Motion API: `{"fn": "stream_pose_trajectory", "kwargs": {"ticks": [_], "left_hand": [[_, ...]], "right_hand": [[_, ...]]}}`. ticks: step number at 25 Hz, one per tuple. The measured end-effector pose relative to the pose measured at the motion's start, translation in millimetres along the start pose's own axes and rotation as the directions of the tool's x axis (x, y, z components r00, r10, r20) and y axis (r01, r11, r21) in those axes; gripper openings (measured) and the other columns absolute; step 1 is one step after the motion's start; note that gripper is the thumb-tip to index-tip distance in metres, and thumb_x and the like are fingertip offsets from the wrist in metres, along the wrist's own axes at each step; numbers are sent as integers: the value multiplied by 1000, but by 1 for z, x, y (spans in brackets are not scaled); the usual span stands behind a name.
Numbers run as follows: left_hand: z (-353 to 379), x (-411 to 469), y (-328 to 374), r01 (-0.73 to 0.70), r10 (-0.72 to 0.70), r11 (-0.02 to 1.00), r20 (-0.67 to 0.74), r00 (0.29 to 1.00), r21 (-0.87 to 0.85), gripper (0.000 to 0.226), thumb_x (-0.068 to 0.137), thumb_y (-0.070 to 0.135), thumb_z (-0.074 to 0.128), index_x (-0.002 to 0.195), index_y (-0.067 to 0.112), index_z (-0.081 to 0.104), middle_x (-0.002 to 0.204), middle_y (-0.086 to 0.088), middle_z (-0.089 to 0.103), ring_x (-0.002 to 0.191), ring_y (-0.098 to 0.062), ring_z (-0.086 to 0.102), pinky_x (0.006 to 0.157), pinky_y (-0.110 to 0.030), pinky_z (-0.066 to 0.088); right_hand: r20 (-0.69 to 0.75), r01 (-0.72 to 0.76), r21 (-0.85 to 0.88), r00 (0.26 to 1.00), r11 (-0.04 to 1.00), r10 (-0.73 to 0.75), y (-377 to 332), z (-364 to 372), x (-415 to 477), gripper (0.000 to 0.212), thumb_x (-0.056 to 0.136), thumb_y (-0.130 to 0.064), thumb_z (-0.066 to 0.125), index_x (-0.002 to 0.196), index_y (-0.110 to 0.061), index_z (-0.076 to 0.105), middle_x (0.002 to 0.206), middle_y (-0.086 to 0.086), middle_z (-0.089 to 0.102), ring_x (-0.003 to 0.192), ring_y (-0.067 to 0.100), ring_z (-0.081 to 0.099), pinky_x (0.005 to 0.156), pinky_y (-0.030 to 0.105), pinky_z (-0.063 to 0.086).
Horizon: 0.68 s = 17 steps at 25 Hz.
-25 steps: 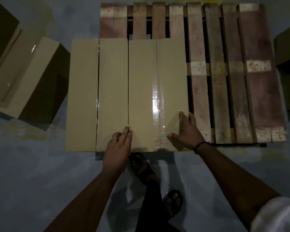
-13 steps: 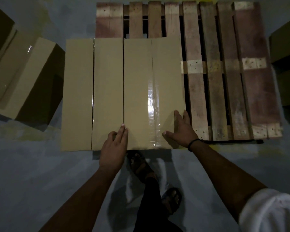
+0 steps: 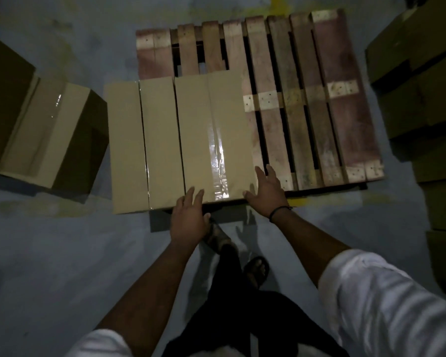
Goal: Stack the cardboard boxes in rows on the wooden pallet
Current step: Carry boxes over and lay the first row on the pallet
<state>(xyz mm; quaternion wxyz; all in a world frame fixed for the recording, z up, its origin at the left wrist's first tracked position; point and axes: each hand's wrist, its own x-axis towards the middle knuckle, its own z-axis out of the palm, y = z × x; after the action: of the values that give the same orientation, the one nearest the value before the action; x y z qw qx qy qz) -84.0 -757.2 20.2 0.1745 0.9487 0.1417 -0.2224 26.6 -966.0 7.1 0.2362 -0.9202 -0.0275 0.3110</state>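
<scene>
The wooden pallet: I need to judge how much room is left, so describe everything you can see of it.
The wooden pallet lies flat on the grey floor. Its worn reddish-brown planks run away from the person with dark gaps between them, and paler nailed patches mark their ends and middle. Cardboard boxes side by side cover its left part; the right planks are bare. The right hand is at its near edge, by the boxes' corner.
</scene>
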Motion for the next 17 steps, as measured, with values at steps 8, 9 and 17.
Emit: {"fn": "stream_pose_trajectory", "kwargs": {"ticks": [8, 9, 17], "left_hand": [[-81, -80, 88, -143, 134, 987, -114, 984, -74, 55, 91, 33, 67, 143, 21, 52, 137, -9, 60, 119, -35, 54, 97, -42, 48], [-89, -87, 100, -172, 161, 982, -127, 979, -82, 53, 91, 34, 68, 141, 21, 55, 134, -8, 62, 118, -33, 56, 95, -41, 49], [-112, -120, 211, -399, 391, 912, -85, 916, -101, 40, 94, 38, 64, 133, 25, 63, 127, 1, 67, 117, -19, 61, 92, -32, 52]], "right_hand": [[-182, 96, 56, 980, 994, -84, 12, -97, -133, 70, 93, -39, 63, 154, -17, 35, 158, 10, 31, 141, 32, 33, 112, 47, 37], [-216, 104, 83, 973, 991, -84, 19, -107, -147, 67, 93, -38, 63, 152, -16, 38, 156, 11, 34, 140, 32, 36, 111, 47, 38], [-429, 30, 259, 899, 965, 87, 94, -172, -235, 56, 94, -30, 63, 145, -13, 47, 147, 10, 44, 133, 28, 43, 105, 44, 45]]}}
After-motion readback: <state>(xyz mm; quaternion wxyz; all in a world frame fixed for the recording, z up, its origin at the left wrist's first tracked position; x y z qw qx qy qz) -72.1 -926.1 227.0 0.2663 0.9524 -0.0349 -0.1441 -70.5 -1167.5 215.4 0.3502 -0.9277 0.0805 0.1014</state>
